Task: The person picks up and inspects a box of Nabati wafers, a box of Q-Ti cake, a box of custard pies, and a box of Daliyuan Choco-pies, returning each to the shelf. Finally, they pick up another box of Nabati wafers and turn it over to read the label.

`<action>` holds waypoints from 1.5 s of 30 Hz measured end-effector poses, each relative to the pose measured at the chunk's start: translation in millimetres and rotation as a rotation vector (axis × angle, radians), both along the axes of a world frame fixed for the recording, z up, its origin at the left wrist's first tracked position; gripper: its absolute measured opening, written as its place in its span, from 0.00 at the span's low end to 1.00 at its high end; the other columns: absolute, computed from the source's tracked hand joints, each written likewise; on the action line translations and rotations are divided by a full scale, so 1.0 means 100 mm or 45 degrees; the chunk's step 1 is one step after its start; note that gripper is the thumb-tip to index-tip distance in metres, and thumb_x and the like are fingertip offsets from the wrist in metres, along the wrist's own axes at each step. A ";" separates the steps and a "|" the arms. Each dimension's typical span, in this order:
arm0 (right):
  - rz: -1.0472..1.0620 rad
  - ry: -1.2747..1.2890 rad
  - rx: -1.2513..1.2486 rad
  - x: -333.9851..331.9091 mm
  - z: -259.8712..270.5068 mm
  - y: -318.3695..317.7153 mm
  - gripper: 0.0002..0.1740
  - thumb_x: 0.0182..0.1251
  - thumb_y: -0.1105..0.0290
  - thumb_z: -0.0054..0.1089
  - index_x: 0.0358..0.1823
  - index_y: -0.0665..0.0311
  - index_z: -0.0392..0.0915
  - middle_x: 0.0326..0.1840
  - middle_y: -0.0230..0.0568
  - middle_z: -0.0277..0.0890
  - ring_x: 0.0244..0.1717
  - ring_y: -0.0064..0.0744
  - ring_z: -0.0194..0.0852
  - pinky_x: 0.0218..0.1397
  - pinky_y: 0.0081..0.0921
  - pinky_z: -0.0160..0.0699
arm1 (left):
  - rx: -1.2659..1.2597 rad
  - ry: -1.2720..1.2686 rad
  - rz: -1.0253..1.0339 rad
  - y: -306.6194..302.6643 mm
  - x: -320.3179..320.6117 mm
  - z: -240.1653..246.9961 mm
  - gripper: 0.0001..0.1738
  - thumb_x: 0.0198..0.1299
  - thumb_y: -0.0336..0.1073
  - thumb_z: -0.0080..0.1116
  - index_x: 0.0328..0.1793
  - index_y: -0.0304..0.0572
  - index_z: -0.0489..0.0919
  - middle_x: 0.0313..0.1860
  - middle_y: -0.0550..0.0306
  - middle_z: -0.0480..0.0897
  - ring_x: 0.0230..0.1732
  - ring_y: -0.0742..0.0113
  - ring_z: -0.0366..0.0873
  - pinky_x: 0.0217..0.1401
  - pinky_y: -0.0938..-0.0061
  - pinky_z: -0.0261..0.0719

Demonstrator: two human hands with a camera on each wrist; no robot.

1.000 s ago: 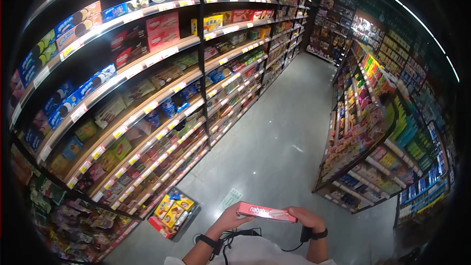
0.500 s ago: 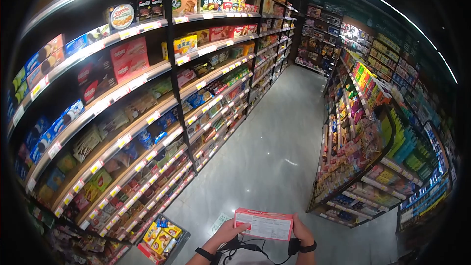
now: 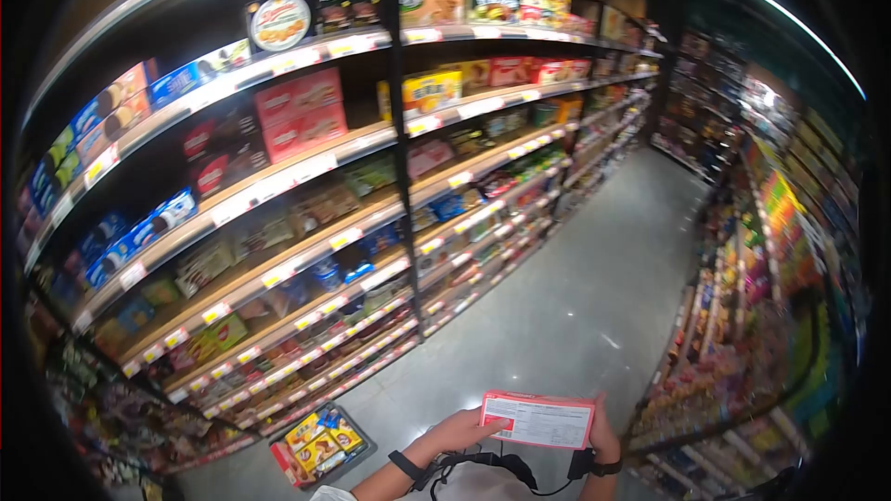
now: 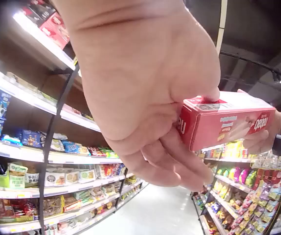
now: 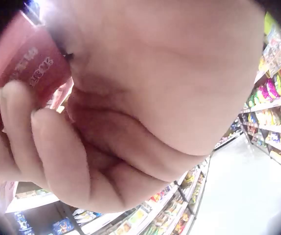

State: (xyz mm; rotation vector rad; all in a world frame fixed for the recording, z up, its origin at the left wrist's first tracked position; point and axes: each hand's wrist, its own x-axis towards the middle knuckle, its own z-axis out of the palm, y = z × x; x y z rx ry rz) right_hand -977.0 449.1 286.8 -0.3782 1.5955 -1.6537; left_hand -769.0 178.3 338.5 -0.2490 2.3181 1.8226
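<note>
A flat red-and-white wafer box (image 3: 543,421) is held in front of the body between both hands. In the head view its printed back panel, with a barcode, faces up. The left hand (image 3: 461,431) grips the left end, thumb on the panel and the other fingers behind. At the opposite end, the right hand (image 3: 603,433) grips the edge. The left wrist view shows the wafer box (image 4: 231,121) from its narrow lettered side, beside the left palm (image 4: 145,83). Close up in the right wrist view, curled fingers (image 5: 62,156) overlap the red box (image 5: 30,68).
A dark basket (image 3: 368,452) with yellow, red and blue packages stands on the floor at lower left. Tall shelves (image 3: 362,144) of boxed snacks line the left side. A grey aisle floor (image 3: 557,315) runs ahead, with a lower snack rack (image 3: 733,343) on the right.
The wafer box has tilted from showing its narrow lettered side to showing its printed back panel. The head view swung one way and then back, shifting the shelves left, then right.
</note>
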 end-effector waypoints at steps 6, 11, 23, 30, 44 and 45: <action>0.418 -0.042 -0.136 -0.71 0.27 -0.97 0.54 0.86 0.29 0.17 0.64 0.73 0.82 0.59 0.43 0.87 0.59 0.33 0.84 0.70 0.31 0.76 | 0.021 -0.037 0.415 -0.13 -0.12 0.00 0.34 0.82 0.60 0.51 0.78 0.41 0.73 0.67 0.44 0.86 0.66 0.48 0.85 0.71 0.59 0.79; 0.786 -0.024 -0.262 -1.21 0.39 -1.82 0.53 0.88 0.32 0.16 0.61 0.73 0.84 0.54 0.43 0.89 0.57 0.32 0.85 0.67 0.31 0.78 | -0.034 -0.055 0.833 -0.03 -0.22 0.11 0.32 0.82 0.57 0.52 0.77 0.38 0.74 0.66 0.43 0.86 0.65 0.51 0.85 0.70 0.62 0.80; 0.986 -0.044 -0.165 -1.32 0.01 -2.35 0.45 0.92 0.43 0.17 0.62 0.73 0.83 0.51 0.44 0.89 0.55 0.33 0.84 0.66 0.30 0.78 | -0.230 0.056 1.622 0.36 -0.39 0.28 0.26 0.80 0.46 0.59 0.74 0.35 0.75 0.59 0.45 0.89 0.61 0.59 0.87 0.65 0.64 0.82; 1.322 -0.077 -0.289 -1.01 0.44 -2.28 0.24 0.92 0.61 0.40 0.72 0.72 0.74 0.63 0.41 0.84 0.61 0.26 0.79 0.68 0.28 0.75 | -0.207 0.045 1.821 0.75 -0.10 0.27 0.27 0.84 0.49 0.51 0.74 0.34 0.76 0.60 0.51 0.87 0.61 0.66 0.82 0.66 0.66 0.79; 1.329 0.210 -0.344 0.27 0.94 -1.62 0.40 0.93 0.46 0.19 0.68 0.72 0.77 0.60 0.46 0.85 0.59 0.36 0.81 0.68 0.32 0.74 | -0.022 0.157 1.968 1.70 1.14 0.24 0.28 0.86 0.48 0.44 0.69 0.27 0.77 0.59 0.46 0.87 0.61 0.63 0.82 0.68 0.65 0.77; 1.337 0.229 -0.318 0.34 0.94 -1.53 0.40 0.93 0.47 0.19 0.68 0.72 0.78 0.60 0.46 0.85 0.59 0.36 0.81 0.68 0.32 0.74 | -0.023 0.152 1.973 1.79 1.21 0.23 0.28 0.86 0.48 0.44 0.69 0.27 0.77 0.60 0.46 0.87 0.61 0.63 0.82 0.68 0.66 0.77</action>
